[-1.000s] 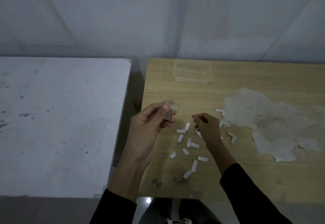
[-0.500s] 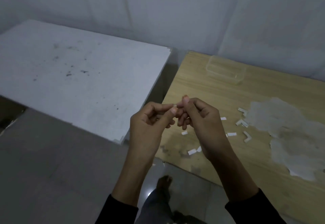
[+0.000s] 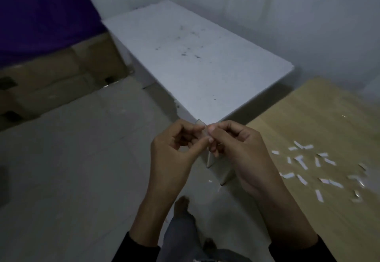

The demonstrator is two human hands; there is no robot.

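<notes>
My left hand (image 3: 174, 154) and my right hand (image 3: 238, 154) meet in front of me, above the floor and left of the wooden table (image 3: 308, 121). Between their fingertips they pinch a small, pale, see-through piece (image 3: 201, 124); most of it is hidden by the fingers. Several small white paper strips (image 3: 304, 163) lie scattered on the wooden table, to the right of my right hand.
A white table (image 3: 195, 60) stands beyond my hands, left of the wooden one. Cardboard boxes (image 3: 51, 80) under a purple cloth (image 3: 41, 8) sit at the far left. My legs and a bare foot (image 3: 181, 206) show on the tiled floor below.
My view has swung to the left, away from the wooden table. My right hand came over to the left hand, and both now pinch the small piece together off the table's left edge.
</notes>
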